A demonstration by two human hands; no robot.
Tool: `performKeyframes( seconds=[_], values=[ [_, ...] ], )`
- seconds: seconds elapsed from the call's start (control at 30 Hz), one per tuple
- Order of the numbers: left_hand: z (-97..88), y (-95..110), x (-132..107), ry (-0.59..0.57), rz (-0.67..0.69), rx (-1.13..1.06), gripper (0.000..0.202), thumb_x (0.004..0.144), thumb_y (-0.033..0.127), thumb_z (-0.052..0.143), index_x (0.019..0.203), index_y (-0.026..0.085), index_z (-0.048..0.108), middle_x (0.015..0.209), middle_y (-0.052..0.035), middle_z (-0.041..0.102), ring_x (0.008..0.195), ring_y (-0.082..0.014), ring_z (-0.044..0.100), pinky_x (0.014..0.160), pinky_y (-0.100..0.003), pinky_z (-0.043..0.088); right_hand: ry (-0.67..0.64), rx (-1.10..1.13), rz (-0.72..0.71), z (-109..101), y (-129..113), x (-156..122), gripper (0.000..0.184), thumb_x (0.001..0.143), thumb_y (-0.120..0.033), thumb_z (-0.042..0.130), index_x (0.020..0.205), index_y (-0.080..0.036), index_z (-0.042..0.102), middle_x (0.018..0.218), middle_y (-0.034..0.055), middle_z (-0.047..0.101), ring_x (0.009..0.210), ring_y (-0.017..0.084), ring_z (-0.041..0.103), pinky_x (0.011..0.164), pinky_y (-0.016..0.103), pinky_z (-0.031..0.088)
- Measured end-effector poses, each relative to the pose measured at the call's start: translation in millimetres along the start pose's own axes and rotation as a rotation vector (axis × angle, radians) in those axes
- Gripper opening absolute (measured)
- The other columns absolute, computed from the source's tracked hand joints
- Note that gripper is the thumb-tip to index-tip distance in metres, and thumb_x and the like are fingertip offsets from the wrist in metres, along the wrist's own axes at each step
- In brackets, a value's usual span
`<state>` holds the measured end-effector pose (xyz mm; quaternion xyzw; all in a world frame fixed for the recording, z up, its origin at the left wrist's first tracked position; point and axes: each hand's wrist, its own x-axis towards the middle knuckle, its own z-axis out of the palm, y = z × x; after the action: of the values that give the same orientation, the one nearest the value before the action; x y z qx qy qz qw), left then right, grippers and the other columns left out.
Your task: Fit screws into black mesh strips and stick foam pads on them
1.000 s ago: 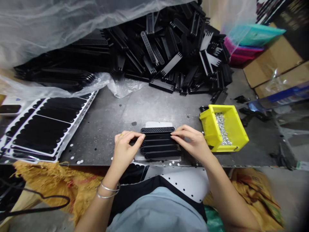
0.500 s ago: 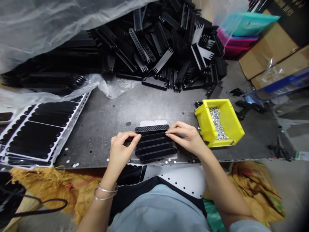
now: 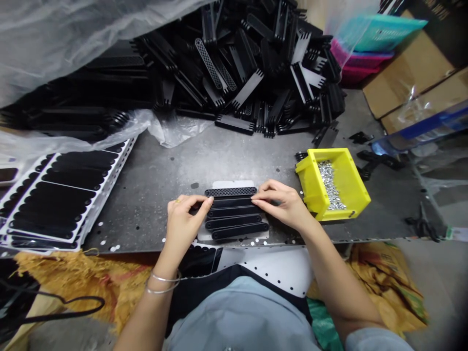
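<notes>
Several long black plastic pieces with rounded ends lie in a row on a white sheet [image 3: 234, 184]. The farthest piece [image 3: 231, 191] shows a honeycomb-patterned face; the nearest one [image 3: 239, 231] has a smooth black face. Between my hands a thin black strip [image 3: 232, 201] lies along the second piece from the back. My left hand [image 3: 185, 213] pinches its left end between thumb and fingers. At the right end, my right hand [image 3: 280, 201] has thumb and fingertips closed on the strip. How firmly it touches the piece beneath is hard to see.
A yellow bin [image 3: 356, 192] of small shiny metal parts stands at right. Behind lies a big heap of black plastic pieces [image 3: 248, 87], partly under clear plastic [image 3: 73, 44]. Sheets of black stickers [image 3: 51, 209] lie at left. Scissors [image 3: 422, 224] rest at far right.
The black strip has gone from slightly tilted to nearly level along the second piece. Both hands have shifted only a little. The view has moved slightly.
</notes>
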<state>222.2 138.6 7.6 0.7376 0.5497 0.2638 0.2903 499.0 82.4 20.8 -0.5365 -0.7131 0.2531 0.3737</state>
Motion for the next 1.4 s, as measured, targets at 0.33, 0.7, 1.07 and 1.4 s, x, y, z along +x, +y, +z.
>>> performKeyframes(
  seconds=[0.33, 0.7, 1.07, 1.4],
  values=[
    [-42.5, -6.7, -35.7, -0.128, 0.103, 0.147, 0.027, 0.1, 0.05, 0.059, 0.097, 0.028, 0.074, 0.099, -0.0001, 0.078, 0.095, -0.0232, 0.068, 0.089, -0.038, 0.04, 0.442, -0.275, 0.04, -13.5, -17.4, -57.1, 0.035, 0.098, -0.012, 0.062, 0.126, -0.03, 0.073, 0.108, 0.0077, 0.066, 0.097, 0.022, 0.067, 0.086, 0.04, 0.059],
    [-28.0, 19.6, -86.6, -0.439, 0.255, -0.103, 0.026, 0.108, 0.029, 0.047, 0.097, 0.025, 0.07, 0.09, 0.0014, 0.07, 0.089, -0.0181, 0.06, 0.091, -0.035, 0.035, 0.093, -0.026, -0.162, 81.1, -77.8, -90.9, 0.036, 0.101, -0.023, 0.064, 0.137, -0.017, 0.062, 0.109, 0.0121, 0.067, 0.096, 0.02, 0.068, 0.08, 0.033, 0.061],
    [-32.5, 12.7, -71.3, -0.111, 0.323, 0.251, 0.059, 0.097, 0.048, 0.066, 0.148, 0.025, 0.048, 0.148, -0.0157, 0.053, 0.138, -0.0332, 0.048, 0.117, -0.052, 0.031, 0.105, 0.805, 0.229, -3.5, -57.5, -94.5, 0.019, 0.098, -0.037, 0.068, 0.092, -0.025, 0.055, 0.109, 0.0024, 0.057, 0.076, 0.016, 0.074, 0.07, 0.037, 0.065],
    [23.2, 29.1, -7.8, -0.356, 0.455, 0.237, 0.117, 0.07, 0.069, 0.083, 0.163, 0.016, 0.034, 0.148, -0.0247, 0.049, 0.138, -0.0444, 0.046, 0.119, -0.066, 0.033, 0.136, -0.036, 0.089, 3.7, -49.1, -11.5, 0.041, 0.101, -0.023, 0.061, 0.142, -0.032, 0.062, 0.108, 0.0056, 0.065, 0.096, 0.019, 0.065, 0.088, 0.038, 0.059]
  ],
)
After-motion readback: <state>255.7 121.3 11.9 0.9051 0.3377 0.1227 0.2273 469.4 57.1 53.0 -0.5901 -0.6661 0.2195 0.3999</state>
